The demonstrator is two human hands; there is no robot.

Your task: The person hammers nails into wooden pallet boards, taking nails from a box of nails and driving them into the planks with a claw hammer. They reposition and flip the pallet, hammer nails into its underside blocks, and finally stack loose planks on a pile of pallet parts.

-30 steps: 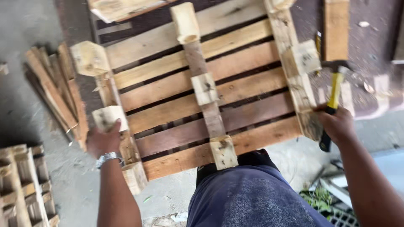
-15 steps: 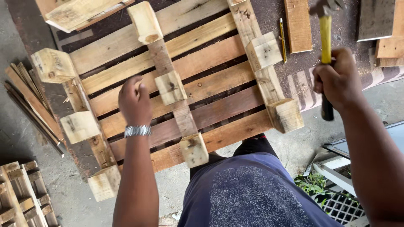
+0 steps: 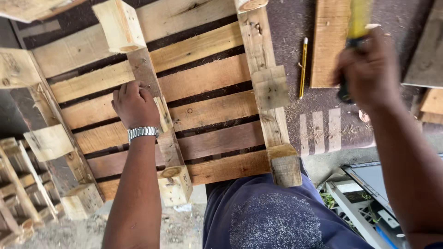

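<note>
A wooden pallet (image 3: 207,110) lies upside down in front of me, its slats running across and its blocks facing up. My left hand (image 3: 134,105), with a metal watch on the wrist, rests on the middle runner against its centre block (image 3: 164,113). My right hand (image 3: 369,69) is raised at the upper right, blurred, gripping the handle of a hammer with a yellow shaft (image 3: 357,20); the hammer's head is out of frame.
A yellow pencil (image 3: 303,67) lies on the dark mat right of the pallet, beside a loose plank (image 3: 328,46). More planks sit at the far right. Another pallet (image 3: 18,193) stands at lower left, a grey crate (image 3: 364,198) at lower right.
My left hand has slid onto the middle runner by the centre block. My right hand has lifted the hammer higher. The view has moved closer to the pallet.
</note>
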